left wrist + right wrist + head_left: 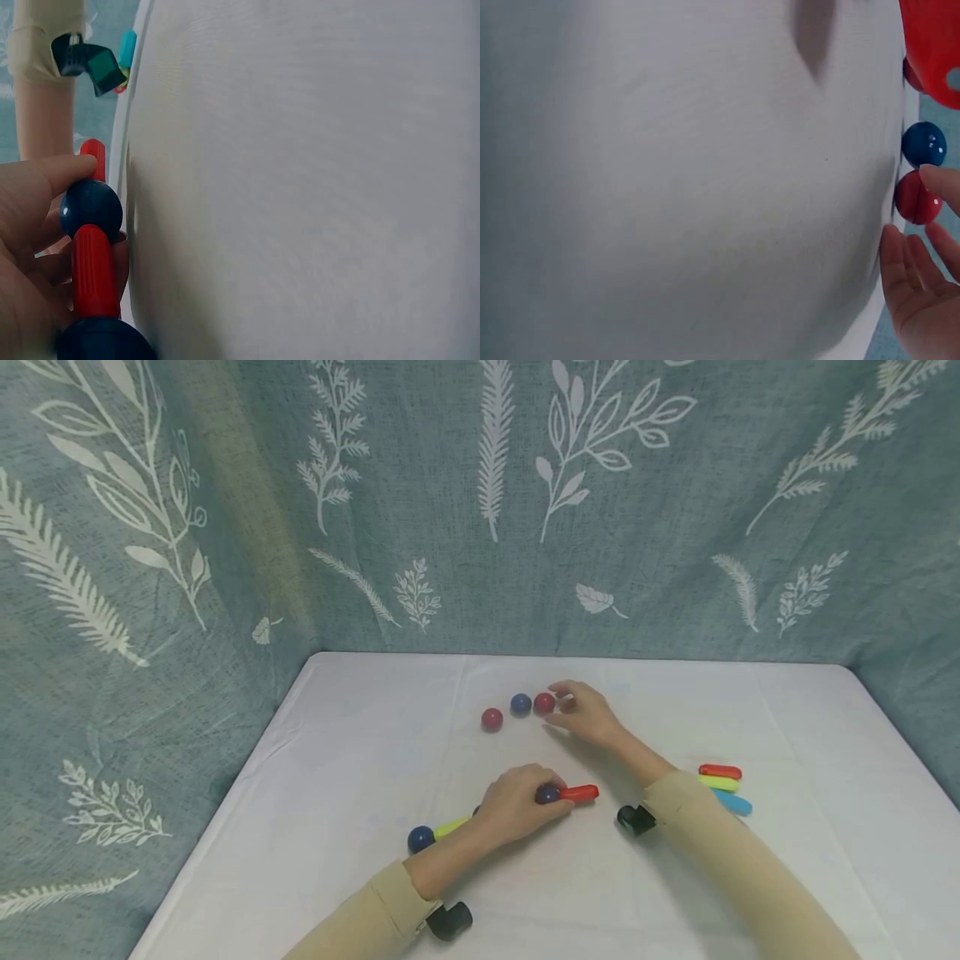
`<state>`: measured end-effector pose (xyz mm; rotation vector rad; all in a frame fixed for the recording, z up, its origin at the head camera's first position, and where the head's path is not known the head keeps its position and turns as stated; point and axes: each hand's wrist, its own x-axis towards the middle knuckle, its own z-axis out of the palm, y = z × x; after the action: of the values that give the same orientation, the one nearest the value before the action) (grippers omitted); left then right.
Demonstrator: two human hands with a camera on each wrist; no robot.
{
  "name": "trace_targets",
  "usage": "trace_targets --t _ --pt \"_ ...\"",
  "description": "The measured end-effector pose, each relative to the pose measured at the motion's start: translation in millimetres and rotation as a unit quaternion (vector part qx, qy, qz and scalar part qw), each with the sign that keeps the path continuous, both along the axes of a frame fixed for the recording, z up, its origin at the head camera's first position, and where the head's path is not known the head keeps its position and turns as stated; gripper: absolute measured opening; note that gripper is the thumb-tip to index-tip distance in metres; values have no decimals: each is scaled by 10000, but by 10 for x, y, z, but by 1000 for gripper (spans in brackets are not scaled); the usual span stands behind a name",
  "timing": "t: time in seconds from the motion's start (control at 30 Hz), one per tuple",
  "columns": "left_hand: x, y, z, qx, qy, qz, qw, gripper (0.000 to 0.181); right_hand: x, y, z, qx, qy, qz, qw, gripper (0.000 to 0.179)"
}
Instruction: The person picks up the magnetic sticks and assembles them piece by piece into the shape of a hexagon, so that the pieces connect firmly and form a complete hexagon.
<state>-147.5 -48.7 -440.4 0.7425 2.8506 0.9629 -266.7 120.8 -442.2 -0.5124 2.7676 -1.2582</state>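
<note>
My left hand (517, 806) grips a chain of balls and rods, fingers about a dark blue ball (91, 210). A red rod (580, 793) juts from that ball to the right. Behind it, another red rod (95, 277) joins it to a further blue ball (105, 341). A yellow-green rod (452, 827) and an end blue ball (422, 838) show left of the hand, whose wrist hides part of the chain. My right hand (588, 714) reaches with spread fingers around a red ball (544, 703); one fingertip overlaps it in the right wrist view.
Beside that red ball sit a blue ball (521, 704) and another red ball (492, 719). Right of the right sleeve lie a red rod (720, 772), a yellow-green rod (718, 783) and a light blue rod (733, 802). A patterned curtain (450, 593) hangs behind the white table (360, 735).
</note>
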Motion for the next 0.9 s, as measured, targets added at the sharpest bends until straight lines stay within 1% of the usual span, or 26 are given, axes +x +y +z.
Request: trace_targets --t 0.13,0.37,0.5,0.67,0.8,0.9 --pt "6 -11 -4 9 7 -9 10000 20 -30 -59 1 120 2 -30 9999 50" --pt "7 -21 -5 26 0 -64 10000 21 -75 -116 -41 330 153 6 9993 44" --pt "6 -19 -2 14 10 -52 10000 21 -67 -103 -38 288 108 -51 9995 42" --pt "8 -18 -3 12 78 -44 10000 20 -20 -58 -18 188 90 -42 9998 41" --pt "13 -23 -4 35 76 -36 10000 20 59 4 15 139 -23 -34 9999 40" --pt "15 -32 -3 61 40 -31 10000 20 160 88 50 79 -331 -131 9993 41"
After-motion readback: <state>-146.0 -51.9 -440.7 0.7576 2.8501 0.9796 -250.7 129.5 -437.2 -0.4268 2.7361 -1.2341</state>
